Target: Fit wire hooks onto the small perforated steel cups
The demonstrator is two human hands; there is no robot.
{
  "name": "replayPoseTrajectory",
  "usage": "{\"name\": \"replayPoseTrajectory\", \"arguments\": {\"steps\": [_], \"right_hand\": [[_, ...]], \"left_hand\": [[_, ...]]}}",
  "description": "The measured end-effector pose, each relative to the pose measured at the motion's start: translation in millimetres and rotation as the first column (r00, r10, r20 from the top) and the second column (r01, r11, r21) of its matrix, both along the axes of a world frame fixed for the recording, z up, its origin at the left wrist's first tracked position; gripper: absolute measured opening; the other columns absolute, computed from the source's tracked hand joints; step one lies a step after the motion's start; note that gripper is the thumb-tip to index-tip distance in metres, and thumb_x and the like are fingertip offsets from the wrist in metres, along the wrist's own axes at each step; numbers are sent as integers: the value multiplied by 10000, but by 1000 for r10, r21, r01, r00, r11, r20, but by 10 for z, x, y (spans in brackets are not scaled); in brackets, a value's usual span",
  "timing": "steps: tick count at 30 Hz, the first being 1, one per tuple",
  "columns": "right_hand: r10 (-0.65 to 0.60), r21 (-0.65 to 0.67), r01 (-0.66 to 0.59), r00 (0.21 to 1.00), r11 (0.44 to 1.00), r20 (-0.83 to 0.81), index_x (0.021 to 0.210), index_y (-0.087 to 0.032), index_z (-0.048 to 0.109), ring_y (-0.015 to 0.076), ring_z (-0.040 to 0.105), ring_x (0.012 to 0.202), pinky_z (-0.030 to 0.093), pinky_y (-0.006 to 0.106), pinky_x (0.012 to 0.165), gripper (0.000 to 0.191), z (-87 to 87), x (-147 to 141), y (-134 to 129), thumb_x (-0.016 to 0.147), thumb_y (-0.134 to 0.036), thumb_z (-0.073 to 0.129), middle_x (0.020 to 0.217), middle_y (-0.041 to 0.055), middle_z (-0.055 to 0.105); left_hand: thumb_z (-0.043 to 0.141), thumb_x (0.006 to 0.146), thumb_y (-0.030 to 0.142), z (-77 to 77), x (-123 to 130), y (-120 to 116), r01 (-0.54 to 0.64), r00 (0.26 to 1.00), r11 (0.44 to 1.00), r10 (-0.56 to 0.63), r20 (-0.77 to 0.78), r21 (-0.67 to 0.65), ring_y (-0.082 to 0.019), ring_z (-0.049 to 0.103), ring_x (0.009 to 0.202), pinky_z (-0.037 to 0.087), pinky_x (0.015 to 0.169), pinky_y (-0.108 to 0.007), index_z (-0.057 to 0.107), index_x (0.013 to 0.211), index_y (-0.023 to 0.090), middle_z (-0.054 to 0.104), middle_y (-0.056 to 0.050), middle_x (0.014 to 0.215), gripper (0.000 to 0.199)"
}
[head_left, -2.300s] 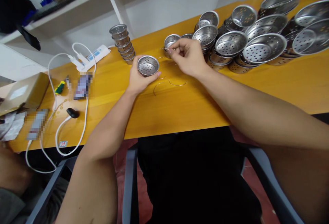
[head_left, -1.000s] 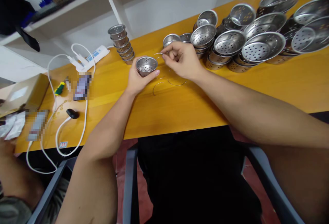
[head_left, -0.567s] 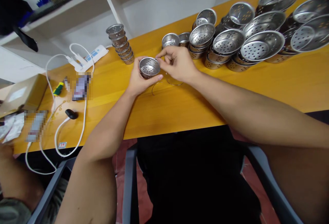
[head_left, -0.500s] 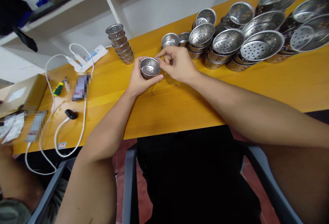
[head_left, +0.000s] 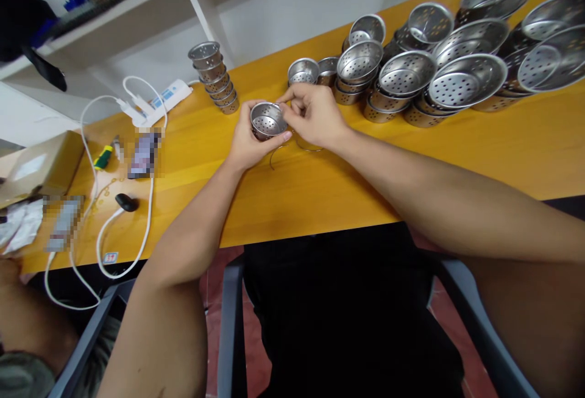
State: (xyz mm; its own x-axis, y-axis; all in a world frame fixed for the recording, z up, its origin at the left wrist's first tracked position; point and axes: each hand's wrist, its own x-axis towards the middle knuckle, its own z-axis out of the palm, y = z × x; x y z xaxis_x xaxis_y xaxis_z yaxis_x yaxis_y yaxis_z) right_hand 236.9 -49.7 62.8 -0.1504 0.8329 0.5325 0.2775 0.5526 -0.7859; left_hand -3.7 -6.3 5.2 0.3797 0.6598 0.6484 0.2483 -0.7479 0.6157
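My left hand (head_left: pixel 247 143) is wrapped round a small perforated metal cup (head_left: pixel 267 120), its open top tilted toward me. At the cup's right rim, my right hand (head_left: pixel 315 113) has thumb and forefinger pinched together; what they hold is too small to make out. A thin curved wire (head_left: pixel 309 147) shows below the right hand, and another thin curved piece lies below the cup. Behind my right hand, smaller perforated cups (head_left: pixel 303 71) stand on the yellow table (head_left: pixel 292 203).
Stacked perforated cups (head_left: pixel 214 76) stand at the back left, with many larger ones (head_left: pixel 466 81) at right. A power strip (head_left: pixel 167 104), phones, white cables, a green-yellow tool (head_left: pixel 103 158) and a cardboard box (head_left: pixel 50 163) lie left. Another person's arm (head_left: pixel 27 319) is at lower left.
The cup in my left hand has shifted very slightly to the right. Both hands keep nearly the same pose.
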Motion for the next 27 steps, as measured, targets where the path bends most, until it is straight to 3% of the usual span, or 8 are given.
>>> {"name": "replayPoseTrajectory", "arguments": {"steps": [5,12,19,23,27], "right_hand": [[-11,-30,11,1000,1000,4,1007,-325,731,239,512,689,493,428,697,340,-4,2,14,1090,-586,932,709,-21,527],[-35,-47,35,999,998,9,1094,-327,729,230,510,646,508,434,703,213,27,-58,-42,1115,-447,904,671,-46,510],[35,-79,-37,999,996,-26,1102,-334,772,231,536,681,555,422,671,268,87,-50,-43,1097,-556,922,701,-27,523],[170,-110,-181,980,977,-102,1078,-307,784,205,589,702,553,376,621,365,149,53,-35,1078,-617,977,842,15,697],[404,-143,-427,900,893,-164,1122,-258,784,146,582,608,510,305,531,560,207,142,-65,1038,-765,1004,843,5,748]], "left_hand": [[1020,854,935,17,-3,-15,5,1000,1000,-5,0,-9,-303,821,1383,682,1276,-522,562,1596,367,719,-56,1452,1040],[1053,781,960,50,4,-17,-12,1000,1000,12,-25,7,-325,823,1381,664,1297,-546,575,1580,357,734,-64,1466,1109],[1009,843,966,44,-33,-23,-18,998,999,16,-57,-36,-335,830,1384,651,1310,-552,615,1588,328,783,-83,1463,1057],[933,931,970,1,-37,8,76,997,996,-76,-2,-50,-291,854,1268,687,1213,-505,667,1552,328,810,-69,1410,932],[911,987,930,6,-47,30,122,992,989,-119,40,-81,-256,850,1174,704,1076,-443,740,1479,314,837,-53,1326,806]]}}
